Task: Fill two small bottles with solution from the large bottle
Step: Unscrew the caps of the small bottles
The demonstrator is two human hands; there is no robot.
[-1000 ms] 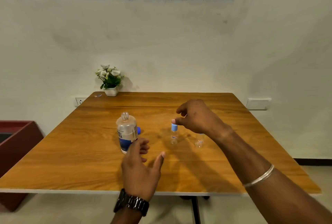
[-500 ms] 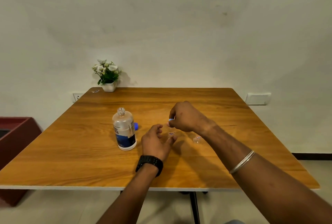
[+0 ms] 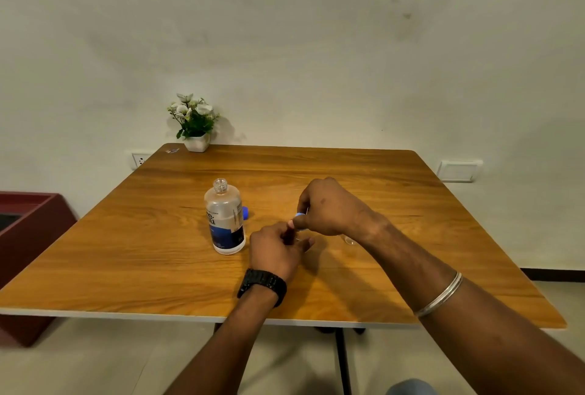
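Left hand (image 3: pixel 275 252) now brought across from beside the large bottle (image 3: pixel 225 217), fingers (image 3: pixel 303 244) curled round the body of the first small bottle (image 3: pixel 295 238), almost wholly hidden between them. Right hand (image 3: pixel 329 206) settled lower than a second ago, thumb and forefinger pinching the small blue cap (image 3: pixel 300 216) just above the left fingers. Hard to tell whether the cap is loosened or merely gripped.

Meaning for the task, as a judgement: bracing below and twisting above, so the uncapping of the first small bottle looks under way, with no pouring begun.

Large bottle upright on the worktop (image 3: pixel 126 252), just beyond the left fingers to their outer side, neck open, its blue cap (image 3: pixel 245 213) lying behind it. Second small bottle (image 3: pixel 349 239) standing beside the right wrist, mostly screened by it; capped or not, cannot tell. Potted flowers (image 3: pixel 193 124) at the far corner, well apart from both hands.

Next, likely: cap off and set down, then the large bottle lifted and tipped over a very narrow mouth, where spills seem the main risk.
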